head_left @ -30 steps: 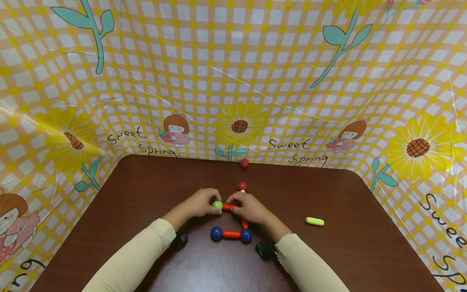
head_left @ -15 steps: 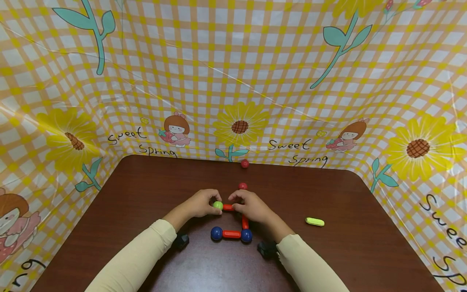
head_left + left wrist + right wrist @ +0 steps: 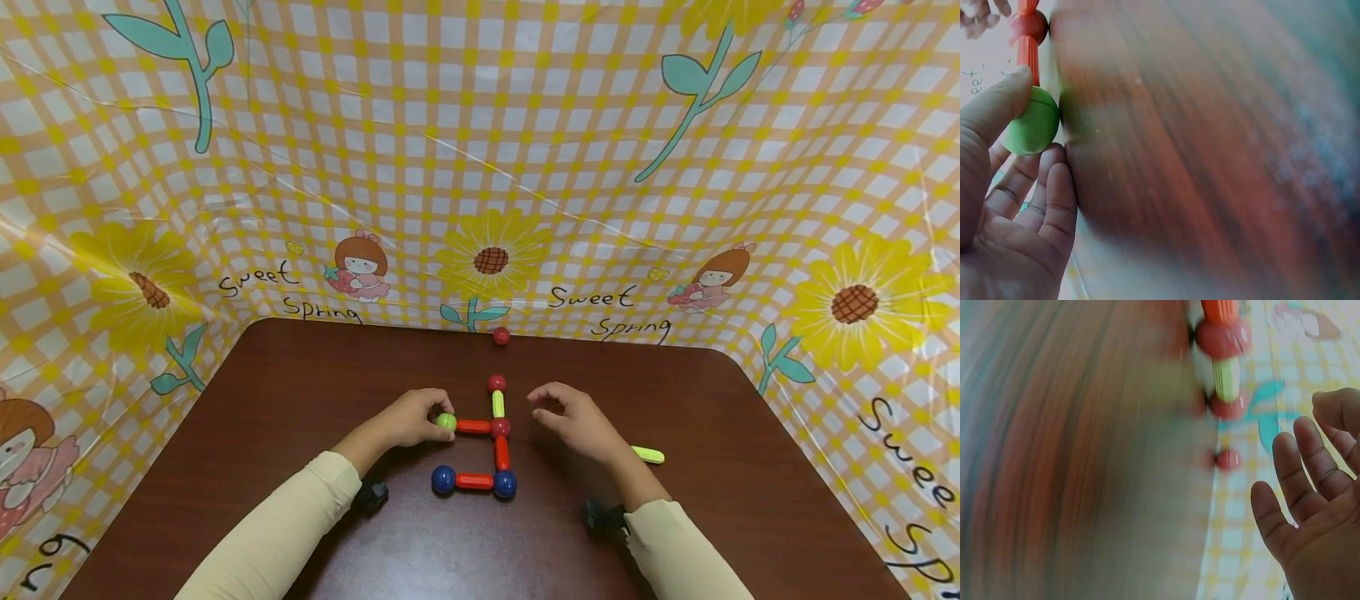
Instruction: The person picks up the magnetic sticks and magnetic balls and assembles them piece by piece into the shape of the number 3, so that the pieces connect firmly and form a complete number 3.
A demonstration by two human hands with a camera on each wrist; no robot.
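My left hand (image 3: 408,418) pinches a green ball (image 3: 1034,122) between thumb and fingers at the left end of a red rod (image 3: 473,427). That rod meets a red ball (image 3: 499,427) at its right end. From this ball a yellow-green rod (image 3: 498,404) runs back to another red ball (image 3: 497,384), and a second red rod (image 3: 502,454) comes forward to a blue ball (image 3: 505,484). One more red rod (image 3: 475,482) links it to a left blue ball (image 3: 444,480). My right hand (image 3: 581,419) is apart from the pieces, its fingers loosely bent around nothing.
A loose red ball (image 3: 501,337) lies at the back edge of the brown table (image 3: 337,358). To the right, a loose yellow-green rod (image 3: 648,455) is partly hidden by the right forearm. A checked cloth (image 3: 420,167) rises behind and at both sides.
My right hand has let go of the red rod area and moved right, uncovering the middle red ball and yellow-green rod. My left hand stays on the green ball.
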